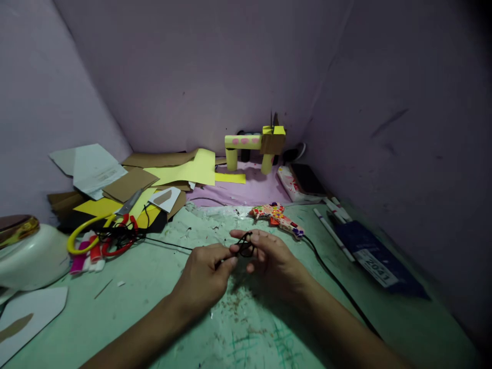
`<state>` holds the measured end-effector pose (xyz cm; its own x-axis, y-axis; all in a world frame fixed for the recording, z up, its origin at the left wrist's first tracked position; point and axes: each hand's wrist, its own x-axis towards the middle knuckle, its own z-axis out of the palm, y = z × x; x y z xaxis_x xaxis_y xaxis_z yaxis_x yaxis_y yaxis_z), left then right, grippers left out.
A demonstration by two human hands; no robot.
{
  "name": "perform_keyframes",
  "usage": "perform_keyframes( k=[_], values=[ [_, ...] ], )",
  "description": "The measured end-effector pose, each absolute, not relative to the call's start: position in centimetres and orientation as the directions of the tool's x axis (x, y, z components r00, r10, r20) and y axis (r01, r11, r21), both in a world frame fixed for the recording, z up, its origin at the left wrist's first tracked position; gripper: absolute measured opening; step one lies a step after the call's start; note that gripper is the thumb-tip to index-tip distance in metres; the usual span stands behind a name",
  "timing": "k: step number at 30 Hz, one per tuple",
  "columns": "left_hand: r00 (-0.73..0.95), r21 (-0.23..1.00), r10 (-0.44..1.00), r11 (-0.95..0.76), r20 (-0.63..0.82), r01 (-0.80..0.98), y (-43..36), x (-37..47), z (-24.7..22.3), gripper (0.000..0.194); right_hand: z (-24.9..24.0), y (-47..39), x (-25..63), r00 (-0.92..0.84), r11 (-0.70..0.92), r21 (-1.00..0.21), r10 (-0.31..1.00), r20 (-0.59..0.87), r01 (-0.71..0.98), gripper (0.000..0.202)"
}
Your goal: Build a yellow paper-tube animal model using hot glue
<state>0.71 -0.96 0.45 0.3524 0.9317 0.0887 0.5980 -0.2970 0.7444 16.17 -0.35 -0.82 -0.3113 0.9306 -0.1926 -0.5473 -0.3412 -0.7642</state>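
Near the middle of the green table [246, 333], my left hand [209, 269] pinches black cord [169, 243] between thumb and forefinger. From that hand the cord runs left to a black tangle lying over the scissors. My right hand [274, 259] is just to the right, its thumb and fingers on a small looped bundle of the same cord [245, 246]. The fingertips of both hands nearly meet around the loops. Behind them a patterned glue gun [277, 218] lies on the table, its cable trailing to the lower right.
Yellow-handled scissors [86, 233], red-handled scissors [125, 241], cardboard and yellow paper [184, 169] lie left. A yellow paper-tube figure [244, 142] stands behind. Right are a phone [306, 179], white markers [333, 234] and a blue packet [380, 259]. A white rounded object [42, 259] stands far left.
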Motion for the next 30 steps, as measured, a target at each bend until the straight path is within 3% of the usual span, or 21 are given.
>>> perform_keyframes(
  k=[7,12,19,30],
  values=[
    [0.366,0.747,0.923,-0.325,0.118,0.580,-1.2,0.6,1.2,0.015,-1.4,-0.3,16.2,-0.216,-0.257,-0.879,0.959,-0.182,-0.403,0.030],
    [0.436,0.734,0.874,-0.440,0.216,0.517,-1.2,0.0,1.9,0.014,-0.7,-0.5,15.7,-0.145,-0.182,-0.951,0.978,-0.149,-0.249,0.032],
    [0.509,0.701,0.774,-0.597,0.376,0.389,-0.7,-0.9,2.2,0.022,-0.5,-1.0,15.5,-0.241,-0.219,-0.963,0.954,-0.177,-0.160,0.028],
    [0.422,0.714,0.812,-0.567,0.402,0.411,-0.6,-0.8,2.3,0.018,-0.7,-1.1,15.4,-0.295,-0.250,-0.960,0.934,-0.203,-0.130,0.026]
  ],
)
